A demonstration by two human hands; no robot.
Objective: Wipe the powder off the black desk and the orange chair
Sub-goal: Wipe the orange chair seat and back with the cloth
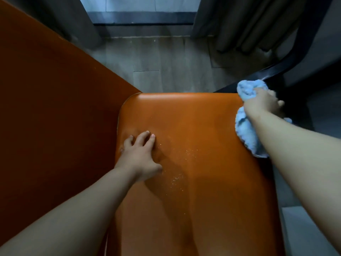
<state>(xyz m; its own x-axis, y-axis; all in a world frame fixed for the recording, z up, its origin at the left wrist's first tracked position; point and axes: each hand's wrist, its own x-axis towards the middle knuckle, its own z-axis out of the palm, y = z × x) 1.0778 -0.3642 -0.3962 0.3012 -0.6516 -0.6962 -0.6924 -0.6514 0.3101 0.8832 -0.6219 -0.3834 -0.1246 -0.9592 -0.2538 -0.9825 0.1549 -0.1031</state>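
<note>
Subject of inspection: the seat of the orange chair (212, 191).

A thin scatter of powder (177, 179) is noted at the seat's middle. It is spread in a loose band running roughly from the far edge toward the near edge.

The left hand (140, 156) is laid on the seat close to the left edge, where the backrest (55, 108) rises. Its fingers are spread and nothing is held. The band is just beside this hand, on its right.

The right hand (262, 106) is placed at the far right corner of the seat, with fingers closed around a bunched blue cloth (247, 132). Part of the cloth hangs over the right edge.

From the cloth, the powder lies to the left and toward the near edge, well apart. The left hand is the nearer one, but the cloth is carried by the right. It is judged that a stroke drawn leftward and nearward across the band is required. Loose grains may be pushed off the near edge.

A black frame (287, 65) is seen beyond the far right corner. Whether it belongs to the black desk cannot be told.
</note>
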